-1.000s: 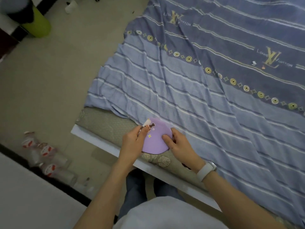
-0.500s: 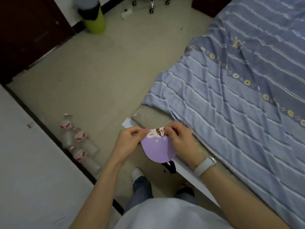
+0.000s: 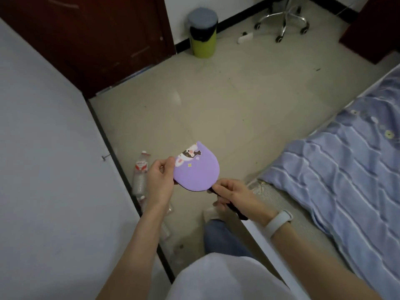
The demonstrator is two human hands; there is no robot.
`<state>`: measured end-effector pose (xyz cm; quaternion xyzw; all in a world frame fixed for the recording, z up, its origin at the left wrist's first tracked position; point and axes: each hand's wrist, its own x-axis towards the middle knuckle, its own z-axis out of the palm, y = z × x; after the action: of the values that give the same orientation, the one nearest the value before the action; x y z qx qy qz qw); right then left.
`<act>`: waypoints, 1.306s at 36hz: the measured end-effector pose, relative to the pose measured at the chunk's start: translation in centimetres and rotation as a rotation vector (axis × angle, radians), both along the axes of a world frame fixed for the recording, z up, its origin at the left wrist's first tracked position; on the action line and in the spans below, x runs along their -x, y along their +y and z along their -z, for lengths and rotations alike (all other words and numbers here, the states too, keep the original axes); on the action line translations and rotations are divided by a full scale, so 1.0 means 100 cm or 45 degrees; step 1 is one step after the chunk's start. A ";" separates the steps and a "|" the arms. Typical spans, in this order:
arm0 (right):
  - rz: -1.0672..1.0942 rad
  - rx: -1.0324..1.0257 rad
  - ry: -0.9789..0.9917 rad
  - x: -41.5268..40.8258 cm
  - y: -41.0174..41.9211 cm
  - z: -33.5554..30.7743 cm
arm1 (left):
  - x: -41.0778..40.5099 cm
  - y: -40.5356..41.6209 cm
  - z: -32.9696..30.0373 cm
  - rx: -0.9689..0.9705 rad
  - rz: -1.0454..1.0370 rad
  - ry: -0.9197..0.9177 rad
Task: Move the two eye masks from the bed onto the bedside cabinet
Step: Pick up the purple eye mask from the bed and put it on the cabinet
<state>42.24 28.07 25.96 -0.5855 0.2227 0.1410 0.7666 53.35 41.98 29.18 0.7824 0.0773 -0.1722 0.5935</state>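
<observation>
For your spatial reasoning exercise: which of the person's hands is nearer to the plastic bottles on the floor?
Left. The left hand hovers right beside the plastic bottles; the right hand is on the purple eye mask's far side.

A home bedroom: right of the right hand (image 3: 236, 194) lies a bed (image 3: 346, 176) with a striped blue cover. Far beyond the hands stand a dark wooden door (image 3: 104, 40), a green bin (image 3: 203, 35) and an office chair's wheeled base (image 3: 283, 20). Plastic bottles (image 3: 140, 172) lie on the floor (image 3: 227, 100) just left of the left hand (image 3: 160, 180).
</observation>
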 end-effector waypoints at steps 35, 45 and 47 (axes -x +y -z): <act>0.995 0.634 0.299 -0.375 -0.429 -0.002 | -0.473 -0.450 0.043 -0.532 1.385 -0.495; 1.450 0.612 0.394 -0.405 -0.567 -0.012 | -0.527 -0.651 0.040 -0.615 1.759 -0.770; 1.505 0.602 0.403 -0.406 -0.591 -0.011 | -0.527 -0.689 0.042 -0.635 1.832 -0.817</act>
<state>82.81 -31.07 27.03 -0.4894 0.6421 -0.2725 0.5234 106.08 -26.94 24.94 0.7605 -0.5800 -0.2560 0.1404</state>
